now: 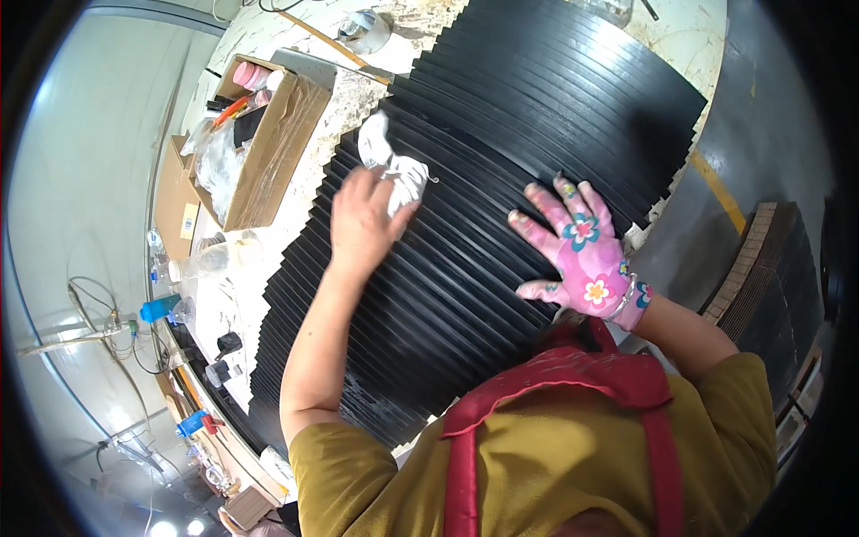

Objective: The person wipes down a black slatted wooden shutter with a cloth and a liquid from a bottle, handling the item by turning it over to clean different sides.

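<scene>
Worktable (pixel 689 54) under ribbed black strips (pixel 483 170).
Gloved right hand (pixel 586 259), fingers spread, likely steadies them; left hand (pixel 362 219) meets white cloth (pixel 409 183), fingers blurred, pinch unclear.

The place looked like a workshop or a factory floor. Long black strips (pixel 546 80) lay side by side across a big table (pixel 696 40) whose pale top was scuffed and blotched with stains. An open cardboard box (pixel 284 152) there held bottles (pixel 247 74), plastic bags (pixel 219 170) and other loose supplies. The grey floor (pixel 769 134) carried a painted yellow line (pixel 718 192), and a stack of dark sheets (pixel 771 277) stood on the right. Bar-and-cable fittings (pixel 76 342) showed against the plain pale wall (pixel 103 143). The person at the table wore a red apron (pixel 573 376) and a flowered pink glove (pixel 591 259).
</scene>
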The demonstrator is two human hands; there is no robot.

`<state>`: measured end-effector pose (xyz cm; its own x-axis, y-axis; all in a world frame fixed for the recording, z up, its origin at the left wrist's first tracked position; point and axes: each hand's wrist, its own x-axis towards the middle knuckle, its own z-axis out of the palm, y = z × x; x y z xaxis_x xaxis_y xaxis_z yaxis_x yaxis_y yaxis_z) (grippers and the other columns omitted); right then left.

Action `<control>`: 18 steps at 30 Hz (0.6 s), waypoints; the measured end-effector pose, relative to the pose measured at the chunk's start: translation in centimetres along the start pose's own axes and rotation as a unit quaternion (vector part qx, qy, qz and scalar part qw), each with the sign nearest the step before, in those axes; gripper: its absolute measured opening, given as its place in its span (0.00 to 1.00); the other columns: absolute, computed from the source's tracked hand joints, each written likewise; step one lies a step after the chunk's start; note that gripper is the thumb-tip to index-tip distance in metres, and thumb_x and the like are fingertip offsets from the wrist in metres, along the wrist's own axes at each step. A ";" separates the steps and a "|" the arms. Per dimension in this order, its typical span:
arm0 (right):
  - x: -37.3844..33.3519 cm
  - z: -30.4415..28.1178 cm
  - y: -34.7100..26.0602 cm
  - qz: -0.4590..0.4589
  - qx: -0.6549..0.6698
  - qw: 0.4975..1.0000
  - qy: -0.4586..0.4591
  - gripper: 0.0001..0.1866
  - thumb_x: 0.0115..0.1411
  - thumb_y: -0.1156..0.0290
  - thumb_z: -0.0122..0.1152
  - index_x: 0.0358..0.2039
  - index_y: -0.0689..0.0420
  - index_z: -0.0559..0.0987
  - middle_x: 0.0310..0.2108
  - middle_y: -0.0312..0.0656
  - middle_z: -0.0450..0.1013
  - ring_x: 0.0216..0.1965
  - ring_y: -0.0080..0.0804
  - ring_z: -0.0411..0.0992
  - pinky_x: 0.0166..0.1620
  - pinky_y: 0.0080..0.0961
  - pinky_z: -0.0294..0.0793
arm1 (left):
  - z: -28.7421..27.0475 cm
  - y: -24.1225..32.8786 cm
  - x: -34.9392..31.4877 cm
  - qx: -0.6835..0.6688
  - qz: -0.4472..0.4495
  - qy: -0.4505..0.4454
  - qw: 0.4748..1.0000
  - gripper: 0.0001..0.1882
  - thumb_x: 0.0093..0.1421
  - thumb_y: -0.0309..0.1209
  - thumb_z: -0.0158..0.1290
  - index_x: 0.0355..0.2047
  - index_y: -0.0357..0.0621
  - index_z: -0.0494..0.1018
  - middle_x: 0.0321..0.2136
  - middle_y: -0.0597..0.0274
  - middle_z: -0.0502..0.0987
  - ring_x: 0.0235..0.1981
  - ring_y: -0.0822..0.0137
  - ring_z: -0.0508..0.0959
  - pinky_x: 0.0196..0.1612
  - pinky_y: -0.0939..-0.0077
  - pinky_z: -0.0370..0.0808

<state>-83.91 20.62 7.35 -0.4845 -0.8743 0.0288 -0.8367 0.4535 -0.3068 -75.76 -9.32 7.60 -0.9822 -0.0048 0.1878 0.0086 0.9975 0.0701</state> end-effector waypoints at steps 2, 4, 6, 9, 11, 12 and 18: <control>0.0 0.2 -0.7 -0.006 -0.022 0.999 -0.032 0.40 0.52 0.35 0.50 0.62 0.40 0.62 0.65 0.44 0.53 0.65 0.49 0.49 0.65 0.52 0.38 | 0.4 -0.3 -0.2 -0.005 -0.014 -0.006 1.000 0.21 0.50 0.39 0.61 0.39 0.38 0.74 0.45 0.53 0.73 0.48 0.52 0.71 0.48 0.60 0.70; 0.0 0.3 -0.8 -0.006 -0.021 0.999 -0.036 0.39 0.53 0.36 0.50 0.62 0.40 0.62 0.65 0.45 0.53 0.65 0.49 0.49 0.65 0.52 0.38 | 0.4 -2.6 0.6 0.013 0.005 -0.010 1.000 0.20 0.51 0.40 0.60 0.40 0.39 0.75 0.44 0.54 0.74 0.49 0.54 0.72 0.47 0.61 0.71; 0.0 0.3 -0.8 -0.004 -0.019 0.999 -0.050 0.36 0.56 0.39 0.48 0.63 0.39 0.61 0.65 0.45 0.52 0.65 0.50 0.49 0.65 0.52 0.38 | 0.4 -6.7 1.5 0.055 0.009 0.034 0.998 0.20 0.50 0.39 0.61 0.38 0.37 0.76 0.41 0.54 0.75 0.42 0.53 0.74 0.44 0.63 0.74; 0.2 0.3 -1.3 -0.011 -0.014 0.999 -0.044 0.36 0.55 0.39 0.49 0.63 0.39 0.62 0.65 0.45 0.52 0.65 0.50 0.49 0.65 0.52 0.38 | -0.2 -12.6 2.9 0.143 -0.076 -0.026 0.987 0.18 0.56 0.44 0.55 0.33 0.40 0.76 0.38 0.54 0.76 0.39 0.50 0.75 0.41 0.61 0.73; 0.1 0.5 -1.1 -0.011 -0.007 0.999 -0.029 0.37 0.55 0.38 0.50 0.62 0.39 0.62 0.66 0.44 0.51 0.66 0.50 0.49 0.65 0.52 0.37 | -0.9 -13.2 4.2 0.081 -0.106 0.042 0.990 0.17 0.58 0.43 0.53 0.34 0.40 0.76 0.37 0.52 0.75 0.38 0.48 0.74 0.42 0.59 0.72; 0.1 0.8 -0.5 0.001 -0.004 1.000 -0.031 0.37 0.54 0.38 0.50 0.62 0.39 0.62 0.66 0.44 0.52 0.66 0.50 0.49 0.65 0.52 0.37 | -1.1 -10.2 5.8 0.060 -0.115 0.068 0.989 0.16 0.59 0.41 0.53 0.36 0.40 0.77 0.38 0.51 0.75 0.39 0.48 0.75 0.43 0.58 0.72; 0.0 0.7 -0.8 0.013 0.019 0.999 -0.025 0.36 0.54 0.38 0.51 0.61 0.39 0.63 0.65 0.42 0.52 0.66 0.49 0.48 0.66 0.51 0.35 | 1.9 -2.6 5.7 -0.051 0.066 0.026 0.996 0.18 0.52 0.39 0.60 0.37 0.37 0.74 0.38 0.49 0.75 0.41 0.50 0.75 0.45 0.61 0.72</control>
<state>-83.10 20.17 6.94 -0.4919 -0.8702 -0.0265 -0.8134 0.4702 -0.3424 -81.78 -11.81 6.60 -0.9605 0.1188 0.2517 0.1577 0.9775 0.1401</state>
